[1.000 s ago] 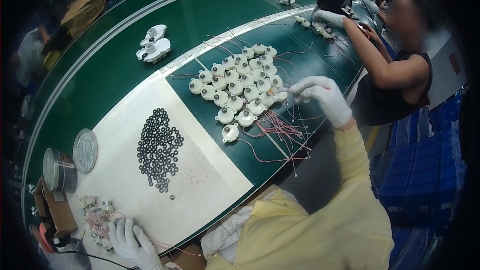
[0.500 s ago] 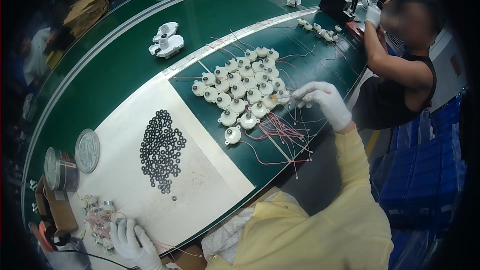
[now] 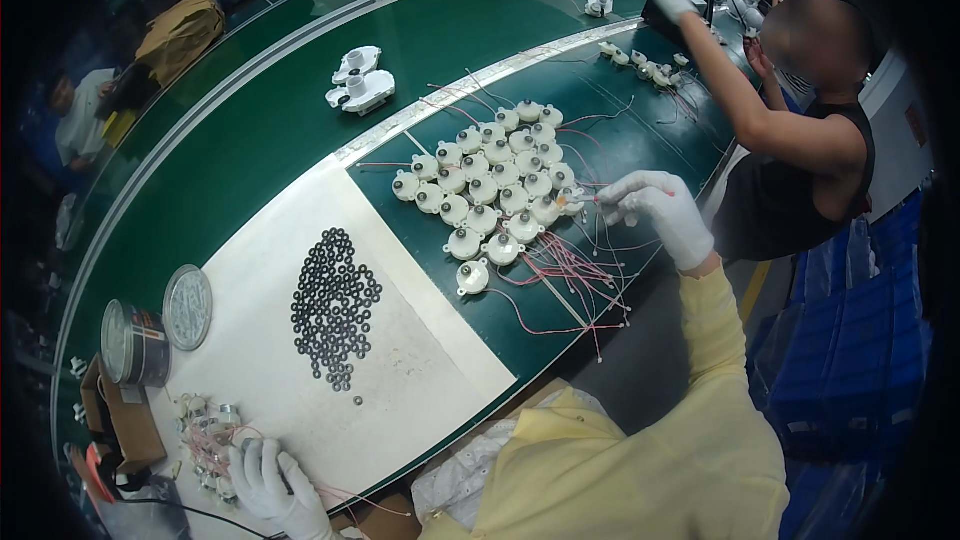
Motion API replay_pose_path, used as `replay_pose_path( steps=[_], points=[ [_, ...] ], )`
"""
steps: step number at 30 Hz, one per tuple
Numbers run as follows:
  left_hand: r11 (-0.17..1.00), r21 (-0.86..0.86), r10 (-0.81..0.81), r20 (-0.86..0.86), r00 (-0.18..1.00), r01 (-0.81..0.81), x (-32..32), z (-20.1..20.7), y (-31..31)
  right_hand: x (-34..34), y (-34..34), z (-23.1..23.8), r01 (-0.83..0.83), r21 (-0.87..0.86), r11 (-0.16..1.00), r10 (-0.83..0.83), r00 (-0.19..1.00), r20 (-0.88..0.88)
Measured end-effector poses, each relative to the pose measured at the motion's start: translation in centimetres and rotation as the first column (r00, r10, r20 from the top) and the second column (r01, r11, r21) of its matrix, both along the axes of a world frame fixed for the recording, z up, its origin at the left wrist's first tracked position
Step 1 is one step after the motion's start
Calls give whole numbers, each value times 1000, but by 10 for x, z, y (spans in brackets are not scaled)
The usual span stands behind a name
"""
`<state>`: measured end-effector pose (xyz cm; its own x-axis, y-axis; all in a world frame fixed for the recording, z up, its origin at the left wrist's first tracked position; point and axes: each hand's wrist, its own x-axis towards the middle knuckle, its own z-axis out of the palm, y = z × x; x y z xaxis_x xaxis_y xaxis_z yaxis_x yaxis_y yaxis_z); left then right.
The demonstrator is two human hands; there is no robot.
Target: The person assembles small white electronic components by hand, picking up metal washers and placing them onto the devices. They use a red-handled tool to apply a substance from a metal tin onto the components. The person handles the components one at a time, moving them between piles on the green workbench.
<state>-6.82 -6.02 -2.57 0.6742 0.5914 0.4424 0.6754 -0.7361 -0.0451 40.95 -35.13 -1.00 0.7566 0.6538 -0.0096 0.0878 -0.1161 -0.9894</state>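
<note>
My right hand [image 3: 660, 217], in a white glove, is closed in a pinch on a thin brush-like tool [image 3: 566, 199] with a brownish tip. That tip is at the right edge of a cluster of round cream-coloured motor housings [image 3: 481, 190], each with a dark shaft on top. Pink wires [image 3: 570, 265] trail from them toward the table edge. At the lower left, my gloved left hand [image 3: 272, 488] has its fingers curled beside a heap of small metal motors with pink wires [image 3: 208, 440]. Whatever is under those fingers is hidden.
Many small black rings [image 3: 335, 310] lie on the white sheet [image 3: 430, 340]. An open tin [image 3: 135, 343], its lid [image 3: 188, 307] and a cardboard box [image 3: 128, 420] stand left. White plastic parts [image 3: 362, 90] rest on the green belt [image 3: 250, 110]. A co-worker [image 3: 810, 140] stands at the right.
The whole view has shifted slightly. The tip of the tool stays at the right edge of the housings. The co-worker's gloved hand has swung up and left, over the belt.
</note>
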Motion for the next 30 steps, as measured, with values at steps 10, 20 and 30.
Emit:
replay_pose_path(
  steps=[10, 20, 30],
  points=[
    [997, 37, 74, -29, 997, -73, 4, 1, 1, -17, 28, -9, -112, 5, 994, 112, 994, -4],
    [993, 22, 113, -21, 993, -112, 7, 0, -2, -13, 15, -12, -109, -20, 994, 108, 994, -14],
    [997, 39, 62, -17, 998, -61, 5, 0, 2, -13, 24, -14, -109, -90, 990, 113, 993, 41]
  ],
)
